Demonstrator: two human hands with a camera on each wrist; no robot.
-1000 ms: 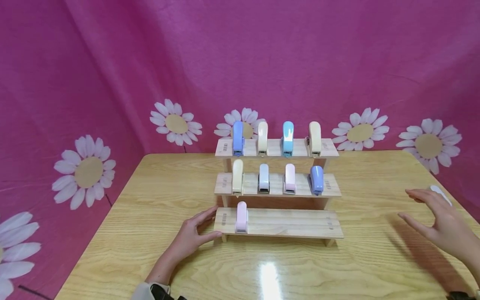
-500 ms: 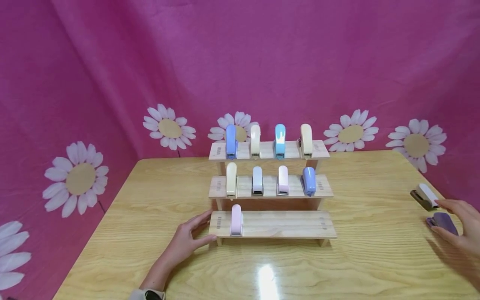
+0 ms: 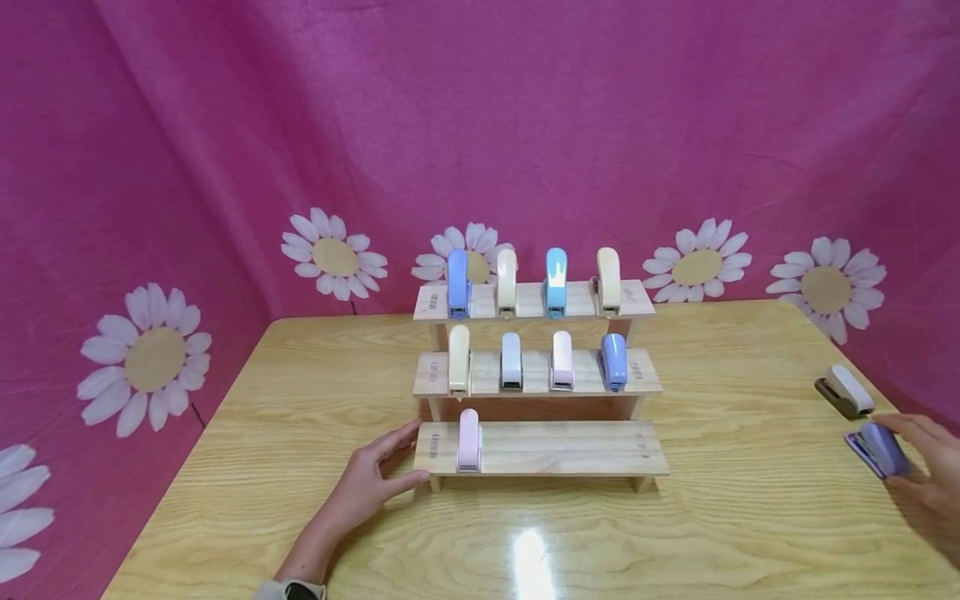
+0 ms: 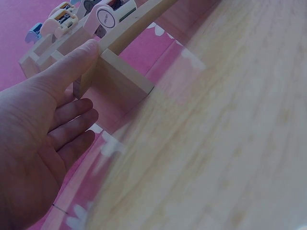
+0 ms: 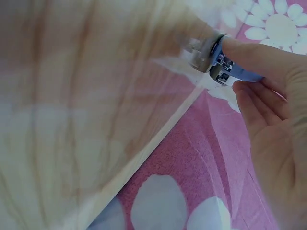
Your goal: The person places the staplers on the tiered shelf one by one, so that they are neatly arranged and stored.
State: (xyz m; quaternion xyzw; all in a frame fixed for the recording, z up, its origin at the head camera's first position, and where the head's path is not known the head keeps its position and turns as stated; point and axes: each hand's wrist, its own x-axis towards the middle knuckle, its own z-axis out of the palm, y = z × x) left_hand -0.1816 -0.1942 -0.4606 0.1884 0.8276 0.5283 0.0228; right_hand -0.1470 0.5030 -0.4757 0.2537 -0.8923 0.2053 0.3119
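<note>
My left hand [image 3: 375,473] holds the left end of a three-step wooden rack [image 3: 570,446], thumb at the front corner and fingertips by the back corner of the lowest step. In the left wrist view the thumb lies against the wood and the other fingers are loosely bent; the index finger is mostly hidden. At the far right, my right hand [image 3: 930,462] pinches a purple-blue stapler [image 3: 883,450] between thumb and fingers. Its metal end shows in the right wrist view. A pale pink stapler [image 3: 469,442] stands on the lowest step, toward the left.
Several pastel staplers, including a lavender-blue stapler [image 3: 613,362] and a bright blue stapler [image 3: 556,283], fill the upper two steps. A white stapler with dark base [image 3: 846,390] lies just beyond my right hand. Pink flowered cloth [image 3: 525,125] hangs behind the wooden table [image 3: 337,358].
My right hand has moved down to the purple-blue stapler at the right, closed on it and turned it slightly. The head view has shifted a little rightward; the left hand stays at the rack.
</note>
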